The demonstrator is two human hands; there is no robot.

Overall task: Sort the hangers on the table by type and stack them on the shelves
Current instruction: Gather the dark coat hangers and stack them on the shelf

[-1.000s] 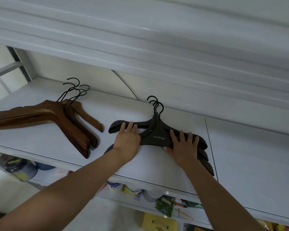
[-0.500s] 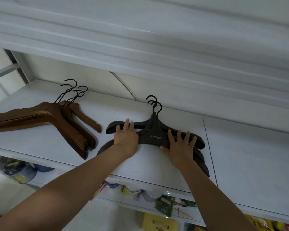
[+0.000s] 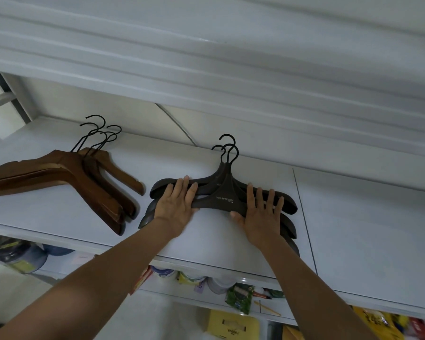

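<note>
Pressing flat on the dark hangers (image 3: pixel 225 192) stacked on the white shelf (image 3: pixel 353 229), left hand (image 3: pixel 176 207) and right hand (image 3: pixel 261 214) keep fingers straight, slightly spread; brown wooden hangers (image 3: pixel 84 177) piled well apart, so sorting looks near done, table unseen, leftovers unknown.

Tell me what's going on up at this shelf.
A person has both hands on a stack of dark hangers lying flat on the white shelf. The left hand presses on the stack's left arm and the right hand on its right arm, fingers straight. Three black hooks show at the top of the stack. A separate pile of brown wooden hangers lies to the left, apart from the dark ones.
</note>
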